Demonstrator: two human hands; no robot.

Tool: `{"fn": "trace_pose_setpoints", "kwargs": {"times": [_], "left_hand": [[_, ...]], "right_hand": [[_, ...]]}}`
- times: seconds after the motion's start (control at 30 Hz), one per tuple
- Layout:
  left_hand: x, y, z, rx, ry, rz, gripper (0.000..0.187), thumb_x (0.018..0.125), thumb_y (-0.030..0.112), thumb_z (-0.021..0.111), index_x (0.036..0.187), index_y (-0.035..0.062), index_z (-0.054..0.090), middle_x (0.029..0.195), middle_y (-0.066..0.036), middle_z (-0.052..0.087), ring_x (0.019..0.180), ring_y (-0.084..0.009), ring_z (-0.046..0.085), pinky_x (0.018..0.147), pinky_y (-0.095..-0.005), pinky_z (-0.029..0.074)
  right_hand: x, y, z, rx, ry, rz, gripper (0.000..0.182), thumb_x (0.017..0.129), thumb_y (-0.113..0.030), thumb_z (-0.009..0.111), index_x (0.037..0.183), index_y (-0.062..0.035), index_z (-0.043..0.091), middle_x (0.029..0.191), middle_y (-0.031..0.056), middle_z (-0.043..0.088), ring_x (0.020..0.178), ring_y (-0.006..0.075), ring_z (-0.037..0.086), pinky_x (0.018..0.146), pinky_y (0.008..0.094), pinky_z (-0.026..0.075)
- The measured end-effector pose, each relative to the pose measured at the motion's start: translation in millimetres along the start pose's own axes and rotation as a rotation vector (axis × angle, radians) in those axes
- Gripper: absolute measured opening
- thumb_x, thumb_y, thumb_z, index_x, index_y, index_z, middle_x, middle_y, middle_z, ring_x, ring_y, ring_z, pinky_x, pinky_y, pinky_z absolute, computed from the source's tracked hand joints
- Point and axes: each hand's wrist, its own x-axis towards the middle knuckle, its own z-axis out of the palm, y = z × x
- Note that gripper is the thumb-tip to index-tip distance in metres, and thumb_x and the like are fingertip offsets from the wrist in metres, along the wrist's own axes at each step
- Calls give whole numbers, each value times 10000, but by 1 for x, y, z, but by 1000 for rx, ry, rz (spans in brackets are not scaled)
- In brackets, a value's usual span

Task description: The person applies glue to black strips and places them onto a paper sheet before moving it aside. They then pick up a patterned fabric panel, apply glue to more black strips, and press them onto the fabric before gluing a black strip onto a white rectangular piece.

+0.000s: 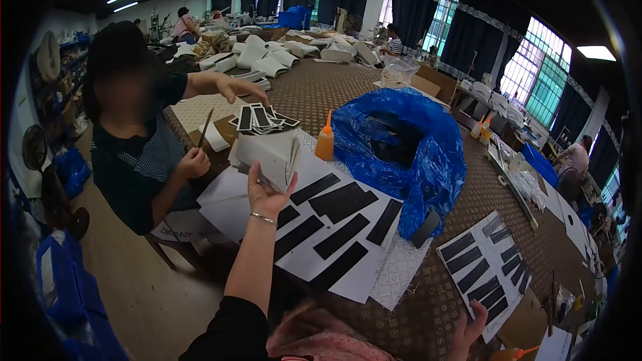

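Note:
My left hand [266,194] is raised with its palm up, against the underside of a pale folded stack [267,154]. On top of that stack lie several black pieces with white borders [259,117]. My right hand [468,331] is low at the right, fingers apart, at the near edge of a white board [487,271] with several black strips on it. Between my hands, white sheets [358,287] bear more black strips [340,264]. A co-worker's hand reaches over the bordered pieces; their other hand holds a thin pointed tool [206,127].
A blue plastic bag [435,160] stands open on the patterned table [321,80], beside an orange glue bottle [325,139]. The co-worker [127,113] sits at the left. Another orange bottle [511,354] lies at the bottom right. Piles of pale material [267,57] cover the far end.

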Motion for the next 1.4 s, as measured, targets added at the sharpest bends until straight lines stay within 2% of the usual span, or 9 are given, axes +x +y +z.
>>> {"fn": "trace_pose_setpoints", "kwargs": {"times": [0.23,0.37,0.57,0.77,0.87,1.0,1.07,1.1,1.4], "left_hand": [[7,52,-37,198,-72,105,372,770,242,609,1053,18,516,979,-97,598,896,-259,593,776,-415,490],[-34,36,-61,524,-226,-77,365,742,146,599,1059,-13,515,971,-115,601,847,-240,608,760,-358,500],[-127,-77,-53,638,-397,-505,468,703,36,634,1141,3,472,1044,-105,564,929,-191,568,780,-306,479],[-190,-158,-74,849,-456,-675,680,774,85,613,1311,43,197,1189,-85,426,1074,-171,446,902,-320,397],[-207,-180,-87,1003,-825,-679,708,775,101,619,1321,43,173,1234,-93,373,1106,-183,412,925,-336,377],[-229,-197,-71,912,-975,-895,688,753,142,656,1299,40,250,1237,-115,352,1128,-207,398,935,-339,366],[-230,-198,-64,1353,-1357,-613,610,722,176,690,1234,45,386,1197,-132,375,1114,-240,418,926,-330,370],[-229,-203,-69,1452,-1375,-451,487,705,184,702,1128,49,501,1154,-130,400,1036,-235,477,857,-312,414],[-227,-229,-93,1774,-1224,-263,264,690,71,667,941,48,588,965,-75,527,724,-145,571,593,-244,455]], "right_hand": [[40,-77,69,384,-236,-188,372,700,-66,550,1046,36,459,1032,138,501,1007,245,479,912,341,340],[49,-136,96,547,-352,-64,445,749,-171,634,1120,-12,446,1103,98,493,1046,219,477,919,342,364],[38,-193,121,681,-849,211,948,652,-193,755,1344,-28,129,1276,149,366,1210,244,353,961,410,324],[-19,-146,91,836,-744,600,952,663,-152,767,1351,-20,122,1265,119,392,1187,200,377,961,336,341],[-27,-128,45,981,-649,868,908,652,-143,770,1339,-21,189,1259,108,399,1182,193,380,959,334,343],[-48,-92,-24,886,-548,878,806,651,-122,765,1294,-20,291,1210,96,449,1135,187,426,941,328,363],[-55,-76,-63,686,-409,792,682,657,-77,743,1227,-17,374,1109,83,519,1042,173,493,895,316,401],[-54,-66,-79,745,-273,802,635,663,-62,730,1201,-15,394,1067,77,537,992,169,518,857,312,424],[51,105,-130,697,526,896,482,738,-91,643,1163,-27,424,987,84,557,886,188,563,746,318,459]]}}
